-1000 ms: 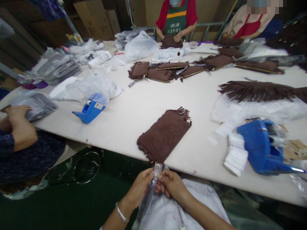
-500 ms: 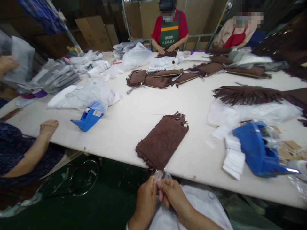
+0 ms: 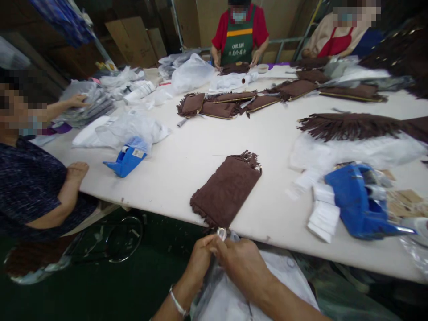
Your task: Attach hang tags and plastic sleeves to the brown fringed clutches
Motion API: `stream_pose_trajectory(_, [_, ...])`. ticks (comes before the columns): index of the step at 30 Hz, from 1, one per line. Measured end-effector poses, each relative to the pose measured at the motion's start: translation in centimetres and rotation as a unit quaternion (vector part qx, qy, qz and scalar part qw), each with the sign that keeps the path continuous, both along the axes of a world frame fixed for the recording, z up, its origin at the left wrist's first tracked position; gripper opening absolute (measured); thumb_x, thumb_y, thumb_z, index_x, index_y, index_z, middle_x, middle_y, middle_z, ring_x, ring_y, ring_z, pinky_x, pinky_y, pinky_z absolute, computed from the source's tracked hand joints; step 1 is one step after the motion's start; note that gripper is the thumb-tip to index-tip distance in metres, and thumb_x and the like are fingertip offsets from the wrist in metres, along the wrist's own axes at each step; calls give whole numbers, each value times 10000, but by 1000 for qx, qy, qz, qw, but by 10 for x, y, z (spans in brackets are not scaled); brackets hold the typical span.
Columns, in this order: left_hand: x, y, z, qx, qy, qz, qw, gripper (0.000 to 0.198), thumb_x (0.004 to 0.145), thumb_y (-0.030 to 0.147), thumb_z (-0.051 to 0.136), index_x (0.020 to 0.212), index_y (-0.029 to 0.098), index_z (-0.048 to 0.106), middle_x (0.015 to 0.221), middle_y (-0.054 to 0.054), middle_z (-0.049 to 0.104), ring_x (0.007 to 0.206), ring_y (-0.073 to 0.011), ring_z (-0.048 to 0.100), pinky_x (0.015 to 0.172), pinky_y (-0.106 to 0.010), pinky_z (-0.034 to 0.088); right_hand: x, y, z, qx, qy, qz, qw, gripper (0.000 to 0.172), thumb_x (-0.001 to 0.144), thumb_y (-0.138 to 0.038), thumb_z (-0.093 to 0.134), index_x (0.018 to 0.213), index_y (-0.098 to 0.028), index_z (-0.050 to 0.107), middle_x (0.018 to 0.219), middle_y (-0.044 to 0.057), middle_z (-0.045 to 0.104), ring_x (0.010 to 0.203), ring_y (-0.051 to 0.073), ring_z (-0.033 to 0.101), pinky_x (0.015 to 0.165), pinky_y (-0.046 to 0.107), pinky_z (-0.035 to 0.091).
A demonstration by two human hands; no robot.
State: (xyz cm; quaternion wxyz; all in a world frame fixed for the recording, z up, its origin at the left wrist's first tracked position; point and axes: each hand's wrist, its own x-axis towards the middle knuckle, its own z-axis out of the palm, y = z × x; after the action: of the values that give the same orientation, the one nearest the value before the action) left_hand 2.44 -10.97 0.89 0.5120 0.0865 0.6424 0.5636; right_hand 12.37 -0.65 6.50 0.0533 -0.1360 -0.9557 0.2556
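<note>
A brown fringed pouch [image 3: 227, 189] lies flat and slanted on the table, its near corner at the front edge. Just beyond that corner, my left hand [image 3: 199, 256] and my right hand [image 3: 239, 258] meet with fingers pinched together. A small piece of clear plastic [image 3: 221, 232] pokes up from between the fingertips, next to a metal bit at the pouch's corner. Whether that plastic is a strip of tape or a bag cannot be told. White plastic sheeting [image 3: 284, 272] lies under my hands, below the table edge.
On the right of the white table [image 3: 160, 156] stands a blue tape dispenser [image 3: 354, 200] beside white labels [image 3: 323, 214]. Another blue dispenser [image 3: 129, 158] is at left. More brown pouches [image 3: 222, 107] lie farther back. A co-worker [image 3: 30, 178] sits left; two others are across.
My right hand has turned over, its back now upward, and both hands still meet at the plastic. The left co-worker has leaned in and reaches to the grey bag stack.
</note>
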Motion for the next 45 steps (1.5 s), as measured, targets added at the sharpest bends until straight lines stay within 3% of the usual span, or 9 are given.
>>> stream_pose_trajectory(4, [-1,-3,6,-29,-69,15,997,399,807,499,559,934,127,625,783,-96,697,642,-181,622,608,-279,444,3,44,45,17,202,-135,970,391,941,-221,456,1326,-176,500,684,17,651,574,119,575,588,224,402])
stream_pose_trajectory(7, [-1,-6,4,-25,-102,29,994,448,823,517,541,1016,118,599,824,-120,709,660,-182,641,628,-288,465,7,74,51,-88,209,-235,945,333,950,-304,447,1243,-194,560,677,-10,635,503,85,548,531,195,396])
stream_pose_trajectory(11, [-3,-7,3,1,-107,20,994,403,843,475,544,1009,110,586,814,-110,699,653,-169,634,639,-287,465,14,80,14,-266,93,-252,926,259,917,-399,468,935,-195,628,591,-34,601,409,79,499,443,190,371])
stream_pose_trajectory(15, [-4,-6,6,-9,-101,19,995,288,810,396,614,889,121,585,783,-77,678,634,-166,624,618,-281,454,21,48,-36,-426,-21,-209,880,249,860,-415,531,754,-195,580,533,-41,587,387,90,494,405,190,353])
stream_pose_trajectory(18, [-3,-4,8,-18,-89,20,996,235,799,355,629,812,125,584,683,-41,646,595,-144,594,603,-261,434,21,19,-61,-488,-50,-206,847,276,829,-445,564,749,-181,574,591,-22,630,374,80,470,382,190,324])
stream_pose_trajectory(24, [-1,-1,5,-1,-63,22,998,181,773,296,656,795,123,608,657,-32,638,595,-134,567,598,-251,429,8,-5,-76,-574,1,-221,789,351,785,-516,599,726,-171,574,616,20,678,474,107,528,458,205,347])
stream_pose_trajectory(31, [-3,-2,4,-15,-93,33,995,221,777,326,662,826,113,627,652,-46,651,553,-128,574,565,-238,422,4,-3,-80,-676,-17,-238,697,403,681,-552,676,725,-190,503,528,-38,588,362,50,328,348,177,227])
stream_pose_trajectory(40, [-19,-3,-1,42,-218,21,975,202,755,233,689,901,100,648,721,-45,631,506,-90,526,518,-225,438,-2,-5,-83,-678,11,-237,696,368,689,-483,705,752,-186,498,506,-63,555,339,46,355,330,164,254])
stream_pose_trajectory(45, [-35,-4,-3,22,-255,-17,967,192,766,194,673,924,89,637,724,-50,624,494,-88,541,504,-220,469,-3,-8,-83,-640,25,-237,731,278,763,-439,622,745,-189,502,543,-45,591,321,58,390,336,174,243])
